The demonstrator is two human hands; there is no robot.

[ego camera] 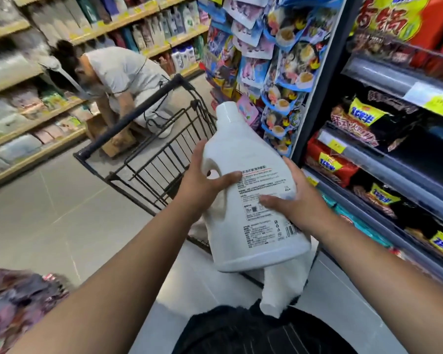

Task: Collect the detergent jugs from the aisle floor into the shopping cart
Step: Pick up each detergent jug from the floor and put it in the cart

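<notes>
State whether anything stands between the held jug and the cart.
Nothing visible does. The left hand and right hand hold the jug right at the open top of the cart. The crouching person is beyond it.

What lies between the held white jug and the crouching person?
The black wire shopping cart stands between the white jug and the crouching person, in the head view.

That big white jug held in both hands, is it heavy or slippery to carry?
Probably heavy for its size: the left hand and right hand both grip the white jug. Its smooth plastic looks slippery, though the moulded handle helps. Walls seem stiff.
</notes>
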